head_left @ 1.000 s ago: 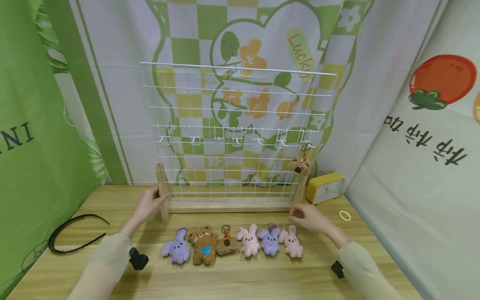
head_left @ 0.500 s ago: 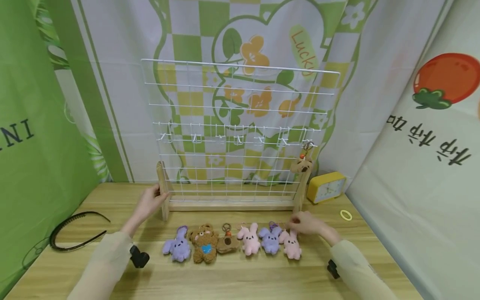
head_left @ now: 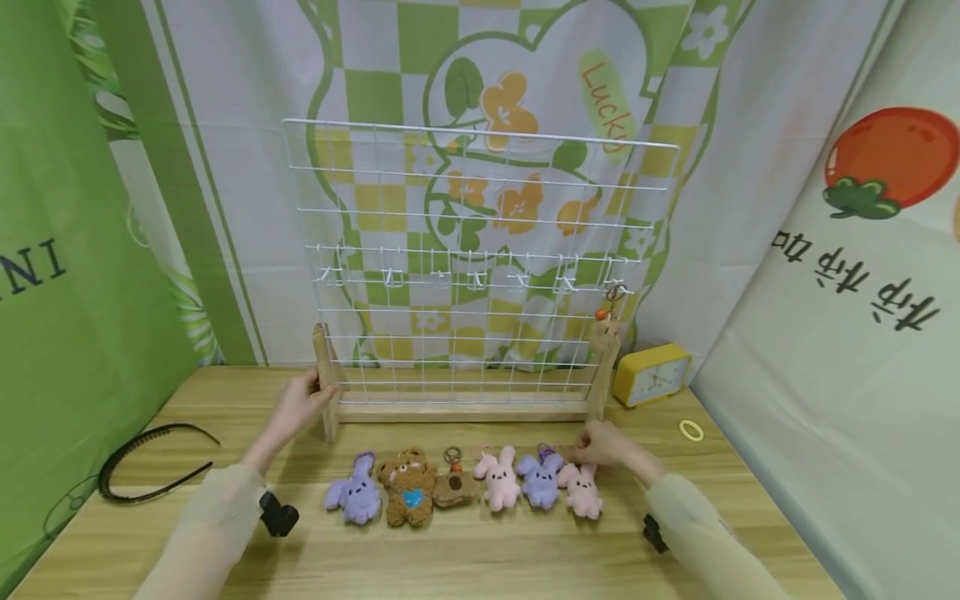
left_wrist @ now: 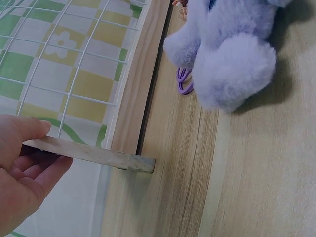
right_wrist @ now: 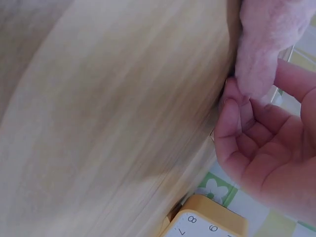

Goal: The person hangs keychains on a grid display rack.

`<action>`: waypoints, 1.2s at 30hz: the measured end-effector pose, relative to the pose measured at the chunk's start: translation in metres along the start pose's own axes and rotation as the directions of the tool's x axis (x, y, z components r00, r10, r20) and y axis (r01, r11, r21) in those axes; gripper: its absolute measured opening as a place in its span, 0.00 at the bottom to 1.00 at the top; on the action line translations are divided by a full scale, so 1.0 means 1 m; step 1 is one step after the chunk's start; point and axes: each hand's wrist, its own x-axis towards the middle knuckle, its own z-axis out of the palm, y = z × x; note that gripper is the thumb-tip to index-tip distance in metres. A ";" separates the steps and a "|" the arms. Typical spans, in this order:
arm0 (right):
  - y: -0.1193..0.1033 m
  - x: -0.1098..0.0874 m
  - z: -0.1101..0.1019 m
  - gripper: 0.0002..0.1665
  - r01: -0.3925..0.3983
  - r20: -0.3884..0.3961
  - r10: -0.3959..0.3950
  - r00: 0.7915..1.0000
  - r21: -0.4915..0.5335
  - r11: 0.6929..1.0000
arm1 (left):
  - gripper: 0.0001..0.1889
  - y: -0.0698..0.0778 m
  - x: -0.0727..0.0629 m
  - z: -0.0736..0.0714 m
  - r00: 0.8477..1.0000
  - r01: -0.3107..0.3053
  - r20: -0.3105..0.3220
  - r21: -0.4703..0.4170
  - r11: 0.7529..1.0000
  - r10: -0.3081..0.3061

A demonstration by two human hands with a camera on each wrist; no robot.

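While R hand touches bunny, gap to clk.

A pink plush rabbit lay face up on the tabletop, one ear flopped aside, the other apparently straight, partly hidden. Behind it, a white wire-grid rack stood upright.

The rack has a white grid on pale wood; the curtain at twelve o'clock is checked green, yellow and white; the tomato at two, red and green; the clock at four, yellow with a white face; pink rabbits at five and six; lilac rabbits at five and seven; the bear at seven, brown with a blue patch; the headband at eight, black.
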 end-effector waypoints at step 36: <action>-0.041 -0.038 -0.055 0.06 0.217 -0.235 -0.202 0.951 0.037 0.976 | 0.13 0.003 -0.001 -0.001 1.000 0.018 0.013 -0.012 1.000 -0.018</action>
